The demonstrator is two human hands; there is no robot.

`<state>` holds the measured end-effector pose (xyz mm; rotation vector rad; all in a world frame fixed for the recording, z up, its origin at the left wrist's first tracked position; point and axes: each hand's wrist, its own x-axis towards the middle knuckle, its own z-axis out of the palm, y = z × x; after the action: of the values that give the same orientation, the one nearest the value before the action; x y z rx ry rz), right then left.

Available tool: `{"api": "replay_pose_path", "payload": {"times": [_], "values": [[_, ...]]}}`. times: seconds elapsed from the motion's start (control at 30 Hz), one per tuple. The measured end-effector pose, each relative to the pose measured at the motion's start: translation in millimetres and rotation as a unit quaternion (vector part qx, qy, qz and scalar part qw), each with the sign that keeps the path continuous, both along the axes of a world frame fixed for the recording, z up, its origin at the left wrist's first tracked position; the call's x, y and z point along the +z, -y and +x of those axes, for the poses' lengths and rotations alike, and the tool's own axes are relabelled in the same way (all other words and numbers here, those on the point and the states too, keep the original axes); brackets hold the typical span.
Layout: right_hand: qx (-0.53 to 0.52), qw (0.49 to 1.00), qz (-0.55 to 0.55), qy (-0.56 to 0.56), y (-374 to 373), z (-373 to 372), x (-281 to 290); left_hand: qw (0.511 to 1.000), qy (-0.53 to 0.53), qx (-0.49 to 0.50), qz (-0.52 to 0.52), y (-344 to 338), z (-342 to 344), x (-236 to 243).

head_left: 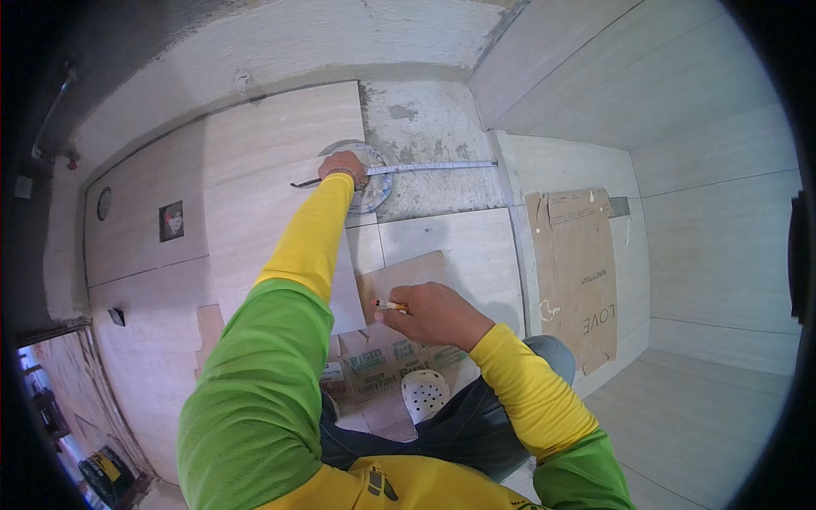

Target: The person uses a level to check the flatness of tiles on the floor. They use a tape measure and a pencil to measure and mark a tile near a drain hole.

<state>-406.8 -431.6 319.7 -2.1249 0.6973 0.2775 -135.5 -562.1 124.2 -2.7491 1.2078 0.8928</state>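
My left hand (344, 167) is closed around a tape measure, whose case is mostly hidden in the fingers; a dark strap (304, 184) trails to its left. From the hand, the white tape blade (433, 167) runs right across bare grey concrete (429, 127) to the raised edge of tile. Beneath the hand and blade lies a round, blue-grey stained disc (371, 194), partly covered. Nearer my body, my right hand (442, 316) grips a short pencil (389, 305) between thumb and fingers, its end pointing left.
Large pale tiles (272, 170) spread left, with a square cut-out (171, 221) in one. Flat cardboard (571, 280) lies right of a low ledge, beside a small drain grate (619, 206). Printed cardboard (374, 361) lies by my white perforated clog (425, 393). Tiled walls (714, 195) rise at right.
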Motion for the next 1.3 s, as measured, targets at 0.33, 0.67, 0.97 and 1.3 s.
{"api": "replay_pose_path", "payload": {"times": [0.33, 0.67, 0.97, 1.3], "values": [[-0.011, 1.0, 0.008, -0.018, 0.6, -0.5, 3.8, 1.0, -0.009, 0.024, -0.002, -0.2, -1.3, 6.0], [-0.017, 1.0, 0.01, -0.016, 2.8, -6.3, 2.7, 1.0, 0.009, -0.007, 0.01, 1.9, -3.4, 4.2], [0.002, 0.998, 0.026, -0.062, 4.2, -5.4, 8.0, 1.0, 0.01, -0.004, 0.013, 0.1, -3.7, 6.2], [-0.005, 0.997, 0.022, -0.068, 4.1, -7.0, 10.5, 1.0, 0.017, -0.001, 0.011, -0.5, -5.3, 8.1]]}}
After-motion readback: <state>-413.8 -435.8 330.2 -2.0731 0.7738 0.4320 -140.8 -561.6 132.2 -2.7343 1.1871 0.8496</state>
